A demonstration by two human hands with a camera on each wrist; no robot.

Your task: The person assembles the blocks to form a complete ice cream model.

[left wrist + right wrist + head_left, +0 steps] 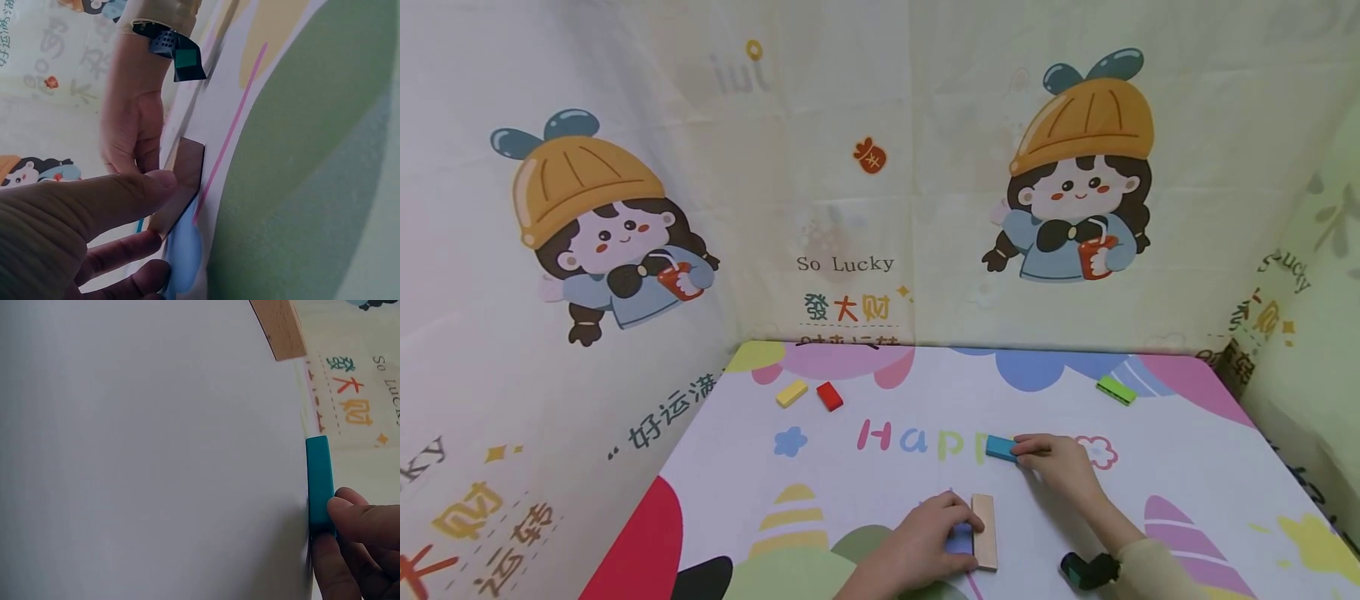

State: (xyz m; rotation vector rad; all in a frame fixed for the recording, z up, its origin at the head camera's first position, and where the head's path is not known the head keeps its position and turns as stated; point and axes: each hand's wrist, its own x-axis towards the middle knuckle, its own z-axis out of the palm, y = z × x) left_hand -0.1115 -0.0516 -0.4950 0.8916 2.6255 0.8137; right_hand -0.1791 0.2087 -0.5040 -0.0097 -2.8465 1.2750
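While both hands rest on the printed mat [1180, 467]: far left, yellow block [792, 392] beside red block [830, 396]; near centre, my left hand [917, 546], fingers curled against the wooden block [984, 532]; right of it, my right hand [1060, 467] pinching the blue block [1001, 448]; far right, green block [1116, 389].

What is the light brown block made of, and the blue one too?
The light brown block under the left hand looks like bare, unpainted wood: pale tan with faint grain in the right wrist view. The blue block, pinched by the right hand, has the same shape with a smooth, even teal coat, so it is probably painted wood, though plastic can't be ruled out.
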